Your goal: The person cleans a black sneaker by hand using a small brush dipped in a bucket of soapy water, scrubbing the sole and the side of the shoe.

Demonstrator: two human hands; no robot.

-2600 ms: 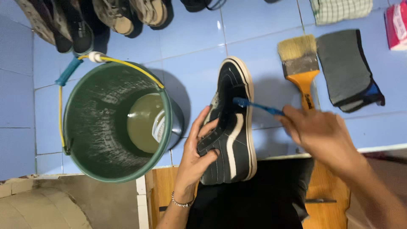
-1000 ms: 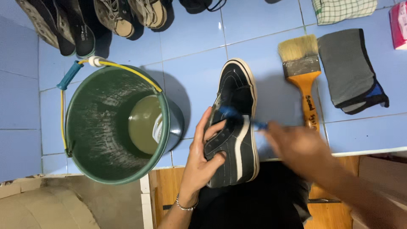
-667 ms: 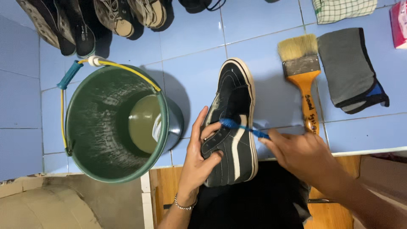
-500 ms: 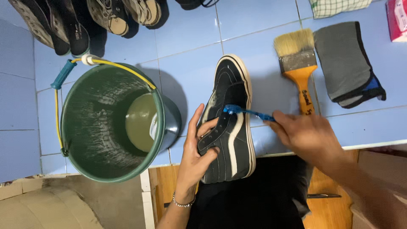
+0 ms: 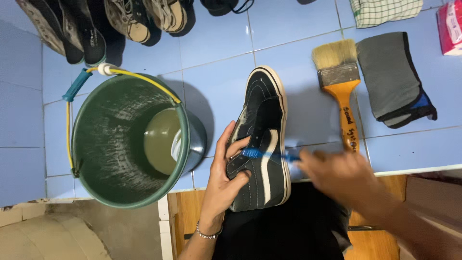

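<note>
Blue floor tiles carry our work: our left hand (image 5: 226,180) lies spread along the side of the dark high-top shoe (image 5: 261,139), fingers curled on its collar, near the tiled floor's front edge, while our blurred right hand (image 5: 344,175) is closed around the blue toothbrush (image 5: 267,154), bristles on the shoe's side. Just left stands the green bucket (image 5: 91,144) of murky water; right lie a paintbrush (image 5: 340,91) and folded grey cloth (image 5: 392,79). Hard scrubbing could twist the lightly held shoe or flick dirty water onto the cloth.
</note>
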